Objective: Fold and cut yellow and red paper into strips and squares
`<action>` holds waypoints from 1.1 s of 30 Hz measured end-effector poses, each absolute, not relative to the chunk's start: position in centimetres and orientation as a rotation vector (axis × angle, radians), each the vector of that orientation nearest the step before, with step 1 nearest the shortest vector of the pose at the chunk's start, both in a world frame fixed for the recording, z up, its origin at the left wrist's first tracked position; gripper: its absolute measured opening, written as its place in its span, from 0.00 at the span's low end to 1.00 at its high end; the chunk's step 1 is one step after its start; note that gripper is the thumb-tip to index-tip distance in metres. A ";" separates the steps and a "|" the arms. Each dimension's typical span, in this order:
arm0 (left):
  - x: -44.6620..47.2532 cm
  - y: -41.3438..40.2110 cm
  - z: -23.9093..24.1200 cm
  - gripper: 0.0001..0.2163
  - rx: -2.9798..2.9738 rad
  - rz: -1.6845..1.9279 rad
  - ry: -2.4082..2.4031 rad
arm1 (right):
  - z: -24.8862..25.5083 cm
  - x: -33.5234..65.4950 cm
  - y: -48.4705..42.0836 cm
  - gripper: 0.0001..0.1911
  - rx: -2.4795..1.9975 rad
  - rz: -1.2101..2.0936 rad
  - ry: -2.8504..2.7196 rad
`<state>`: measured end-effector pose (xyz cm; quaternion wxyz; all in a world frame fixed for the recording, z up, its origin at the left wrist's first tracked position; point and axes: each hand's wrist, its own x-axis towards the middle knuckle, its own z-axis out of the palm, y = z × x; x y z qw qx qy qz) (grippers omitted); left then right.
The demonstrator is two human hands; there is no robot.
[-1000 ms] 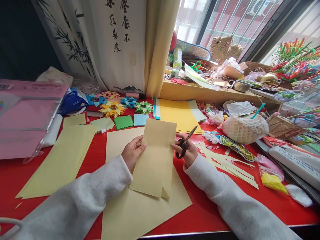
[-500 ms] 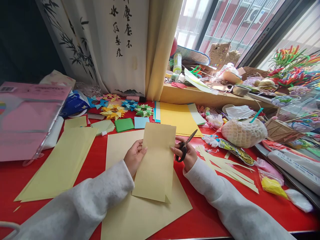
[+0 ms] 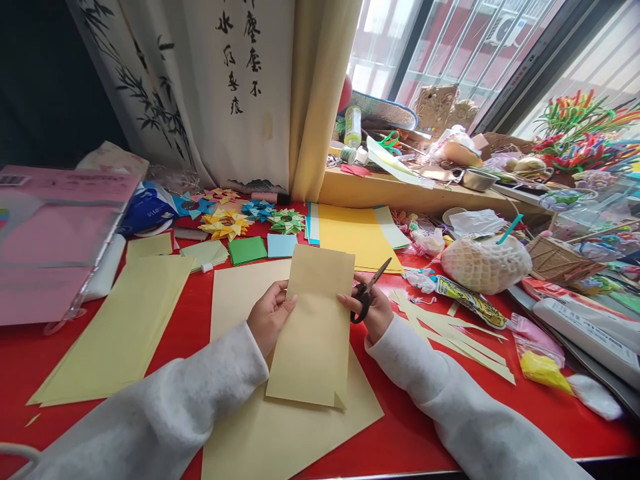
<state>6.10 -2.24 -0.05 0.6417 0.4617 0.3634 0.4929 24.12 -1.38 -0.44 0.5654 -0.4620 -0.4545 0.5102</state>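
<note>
A pale yellow sheet of paper point(image 3: 313, 333) is held up in front of me, with a second layer showing at its lower right corner. My left hand point(image 3: 270, 313) pinches its left edge, thumb on the front. On the opposite side, my right hand point(image 3: 373, 312) grips the right edge with the thumb while also holding a pair of black-handled scissors point(image 3: 373, 287), whose blades point up and to the right. Beneath lies a larger sheet of the same pale yellow paper point(image 3: 235, 427) on the red table.
Cut paper strips point(image 3: 455, 330) lie right of my right hand. A stack of long yellow sheets point(image 3: 117, 320) is on the left. Behind are folded paper stars point(image 3: 226, 223), green paper squares point(image 3: 247, 250) and yellow-orange sheets point(image 3: 353, 233). A netted fruit with a straw point(image 3: 485, 263) stands right.
The held paper has shifted slightly to the right and turned a little. Both hands keep their grip, and the scissors stay in my right hand.
</note>
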 end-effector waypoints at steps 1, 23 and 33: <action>6.1 -2.3 0.2 0.14 1.047 1.107 0.828 | -0.3 24.1 -1.4 0.23 -1.080 1.200 -1.061; 5.0 -1.8 0.4 0.12 0.993 0.532 0.903 | 0.4 25.4 -0.8 0.25 -1.082 1.081 -1.035; 3.4 0.6 0.4 0.11 1.020 0.894 1.102 | 1.6 26.5 -0.7 0.20 -1.189 1.153 -1.235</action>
